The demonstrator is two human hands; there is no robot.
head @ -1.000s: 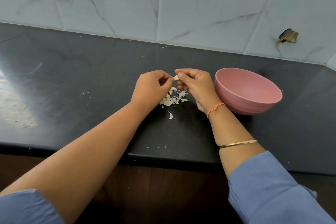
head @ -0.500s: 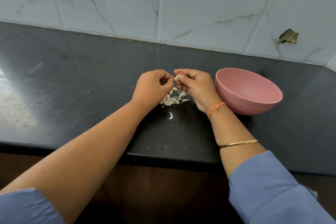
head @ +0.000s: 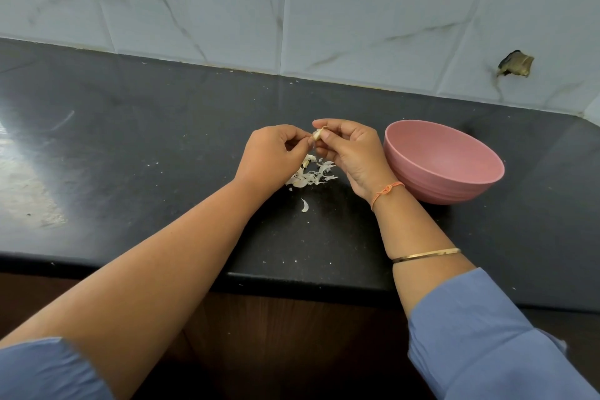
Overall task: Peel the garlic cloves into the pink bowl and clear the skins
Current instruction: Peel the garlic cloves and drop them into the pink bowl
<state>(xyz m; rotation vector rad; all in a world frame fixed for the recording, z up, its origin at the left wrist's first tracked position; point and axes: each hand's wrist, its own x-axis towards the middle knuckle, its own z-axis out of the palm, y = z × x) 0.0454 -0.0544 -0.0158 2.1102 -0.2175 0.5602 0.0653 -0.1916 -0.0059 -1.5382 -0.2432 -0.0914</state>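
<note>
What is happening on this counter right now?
A person is peeling a garlic clove, pinching it between the left hand and the right hand just above the dark counter. A small pile of skins lies on the counter under the hands, with one stray skin nearer the edge. The pink bowl stands to the right; no cloves show in the visible part of its inside.

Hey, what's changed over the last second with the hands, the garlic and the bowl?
Very little. The left hand and right hand still pinch the garlic clove between them, turning it only slightly with the fingertips; nothing was picked up or let go. The pink bowl, the pile of skins and the stray skin lying apart from it have not moved.
</note>
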